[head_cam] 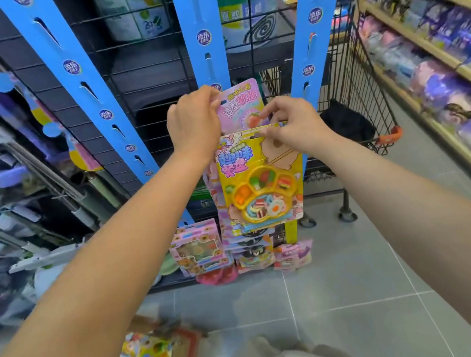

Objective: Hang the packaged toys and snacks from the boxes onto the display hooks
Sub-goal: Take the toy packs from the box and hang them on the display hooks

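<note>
One yellow blister pack of toy food, upright, in front of the middle blue strip; a pink pack directly above it, partly overlapped. More pink packs hang at the strip's foot.

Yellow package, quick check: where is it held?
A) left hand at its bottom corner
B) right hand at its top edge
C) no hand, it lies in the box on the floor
B: the right hand pinches the yellow package at its top edge; the left hand holds the pink package above it.
</note>
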Motion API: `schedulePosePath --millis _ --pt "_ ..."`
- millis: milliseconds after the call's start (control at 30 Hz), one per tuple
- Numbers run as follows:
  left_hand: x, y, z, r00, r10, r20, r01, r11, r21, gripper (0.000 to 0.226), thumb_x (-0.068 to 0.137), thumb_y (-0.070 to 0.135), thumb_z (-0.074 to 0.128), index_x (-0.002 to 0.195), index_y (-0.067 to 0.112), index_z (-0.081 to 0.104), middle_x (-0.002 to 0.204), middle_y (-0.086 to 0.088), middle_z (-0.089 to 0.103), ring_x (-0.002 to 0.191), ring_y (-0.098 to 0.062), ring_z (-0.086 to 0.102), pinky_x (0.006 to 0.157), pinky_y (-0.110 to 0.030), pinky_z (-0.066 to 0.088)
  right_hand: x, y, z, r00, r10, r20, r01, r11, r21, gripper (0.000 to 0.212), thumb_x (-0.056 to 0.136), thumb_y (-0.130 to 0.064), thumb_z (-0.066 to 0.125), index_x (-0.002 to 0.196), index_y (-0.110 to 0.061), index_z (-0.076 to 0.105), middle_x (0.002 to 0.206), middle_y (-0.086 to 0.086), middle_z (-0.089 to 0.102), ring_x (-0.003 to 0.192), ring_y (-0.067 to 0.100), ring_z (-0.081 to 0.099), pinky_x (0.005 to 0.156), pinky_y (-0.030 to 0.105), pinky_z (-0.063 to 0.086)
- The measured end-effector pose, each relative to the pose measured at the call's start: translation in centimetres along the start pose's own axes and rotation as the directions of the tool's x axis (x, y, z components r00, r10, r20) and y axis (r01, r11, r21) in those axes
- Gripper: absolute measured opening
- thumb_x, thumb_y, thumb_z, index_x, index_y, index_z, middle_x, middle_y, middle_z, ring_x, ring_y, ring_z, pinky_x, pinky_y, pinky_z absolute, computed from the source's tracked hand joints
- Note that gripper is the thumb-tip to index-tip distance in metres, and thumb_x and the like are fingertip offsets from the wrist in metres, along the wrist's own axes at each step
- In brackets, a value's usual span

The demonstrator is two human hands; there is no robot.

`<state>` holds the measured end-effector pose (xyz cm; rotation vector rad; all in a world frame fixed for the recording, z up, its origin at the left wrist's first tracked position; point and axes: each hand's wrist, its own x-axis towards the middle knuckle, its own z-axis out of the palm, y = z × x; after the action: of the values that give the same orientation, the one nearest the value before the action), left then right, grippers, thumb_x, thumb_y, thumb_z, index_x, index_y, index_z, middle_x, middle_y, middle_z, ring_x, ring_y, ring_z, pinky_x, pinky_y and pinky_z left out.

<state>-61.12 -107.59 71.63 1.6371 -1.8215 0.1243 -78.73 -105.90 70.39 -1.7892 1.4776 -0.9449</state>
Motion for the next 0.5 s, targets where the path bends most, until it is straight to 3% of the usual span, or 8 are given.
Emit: schedulePosePath --millis 100,233,400,500 --pt "-0.1 0.3 0.1 1.000 -0.013 0.028 0.013 1.000 -0.006 0.022 0.096 0.021 0.044 0.109 0.014 0.061 0.106 -0.007 0.069 0.097 -0.030 0.060 0.079 -0.036 0.040 0.0 -0.1 0.2 1.000 0.019 -0.002 -0.019 1.000 0.008 0.024 0.078 -0.018 0.076 0.092 -0.015 0.056 0.063 -0.005 0.059 0.052 0.012 0.058 0.058 0.022 0.050" --pt "-0.3 -0.2 0.3 1.000 0.004 0.020 -0.002 0.992 -0.129 0.020 0.095 0.020 0.046 0.112 0.009 0.049 0.095 -0.010 0.069 0.081 -0.034 0.061 0.070 -0.043 0.048 0.0 -0.1 0.2 0.999 0.043 0.016 -0.043 0.999 0.016 0.021 0.080 -0.016 0.074 0.091 -0.015 0.055 0.064 -0.011 0.062 0.051 0.008 0.059 0.051 0.017 0.049" --pt "-0.7 -1.2 0.5 0.986 0.119 0.117 -0.111 0.991 -0.071 0.024 0.098 0.018 0.042 0.105 0.002 0.058 0.104 -0.015 0.059 0.088 -0.029 0.059 0.073 -0.041 0.047 -0.1 -0.6 0.0 0.996 0.055 0.064 -0.052 0.998 -0.046 0.017 0.081 -0.019 0.072 0.087 -0.012 0.058 0.087 0.003 0.066 0.069 0.024 0.067 0.055 0.021 0.053" --pt "-0.8 -1.6 0.2 0.992 0.121 0.021 -0.118 0.988 -0.102 0.027 0.093 0.024 0.046 0.098 0.002 0.061 0.096 -0.012 0.054 0.084 -0.022 0.050 0.067 -0.036 0.038 -0.1 -0.7 0.0 0.995 0.064 0.080 -0.059 0.997 -0.058 0.015 0.082 -0.017 0.071 0.085 -0.009 0.059 0.098 0.013 0.068 0.071 0.026 0.066 0.061 0.027 0.056"
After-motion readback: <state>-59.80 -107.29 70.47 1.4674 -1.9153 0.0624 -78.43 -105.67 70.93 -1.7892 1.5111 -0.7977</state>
